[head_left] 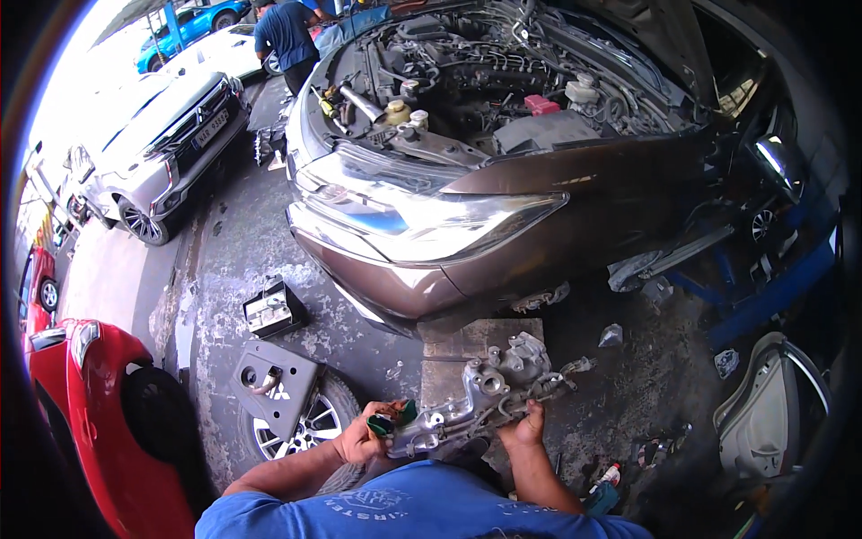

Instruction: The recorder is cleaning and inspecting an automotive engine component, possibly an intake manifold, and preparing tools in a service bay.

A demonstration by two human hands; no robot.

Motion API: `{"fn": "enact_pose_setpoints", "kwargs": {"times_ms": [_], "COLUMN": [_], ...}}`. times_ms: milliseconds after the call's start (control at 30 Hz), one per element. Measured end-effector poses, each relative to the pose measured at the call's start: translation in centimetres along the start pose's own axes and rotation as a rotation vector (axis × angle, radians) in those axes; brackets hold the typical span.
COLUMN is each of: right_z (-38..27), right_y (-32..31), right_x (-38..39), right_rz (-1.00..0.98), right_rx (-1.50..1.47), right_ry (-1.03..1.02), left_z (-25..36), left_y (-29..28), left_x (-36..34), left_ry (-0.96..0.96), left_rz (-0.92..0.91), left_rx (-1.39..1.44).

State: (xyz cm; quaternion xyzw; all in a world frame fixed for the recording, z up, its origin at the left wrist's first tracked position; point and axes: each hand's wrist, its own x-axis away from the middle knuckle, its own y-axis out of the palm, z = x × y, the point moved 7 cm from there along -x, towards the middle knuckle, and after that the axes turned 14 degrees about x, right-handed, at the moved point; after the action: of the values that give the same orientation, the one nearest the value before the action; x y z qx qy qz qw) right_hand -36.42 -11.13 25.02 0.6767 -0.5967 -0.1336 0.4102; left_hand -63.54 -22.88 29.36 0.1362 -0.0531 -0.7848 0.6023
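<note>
A silvery cast-metal engine part (489, 384), with openings, lugs and pipes along it, is held up at a slant in front of my body. My right hand (523, 429) grips its lower right side, with the thumb up against the metal. My left hand (361, 437) is closed on a dark green cloth (392, 419) at the part's left end. The cloth touches or nearly touches the metal there; exactly how the left fingers meet the part is hidden.
Ahead stands a brown car (646, 189) with its hood up. A flat cardboard piece (449, 355) lies on the floor. To the left are a wheel (310, 431) with a grey plate (278, 382) on it, a battery (272, 312) and a red car (108, 422). Another person (287, 45) stands far off.
</note>
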Motion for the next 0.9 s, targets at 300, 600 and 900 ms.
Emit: {"fn": "enact_pose_setpoints", "kwargs": {"times_ms": [300, 600, 900], "right_z": [-1.4, 5.3, 5.7], "right_y": [19.6, 35.1, 28.4], "right_x": [-5.8, -10.8, -7.6], "right_rz": [-0.316, -0.769, -0.645], "right_rx": [0.402, 0.981, 0.982], "right_ry": [-0.177, -0.131, -0.495], "left_z": [7.4, 8.6, 7.4], "left_y": [-9.2, -12.6, -14.6], "left_x": [1.2, -2.0, -2.1], "left_ry": [-0.061, 0.238, 0.172], "left_rz": [0.417, 0.645, 0.489], "left_rx": [0.337, 0.708, 0.405]}}
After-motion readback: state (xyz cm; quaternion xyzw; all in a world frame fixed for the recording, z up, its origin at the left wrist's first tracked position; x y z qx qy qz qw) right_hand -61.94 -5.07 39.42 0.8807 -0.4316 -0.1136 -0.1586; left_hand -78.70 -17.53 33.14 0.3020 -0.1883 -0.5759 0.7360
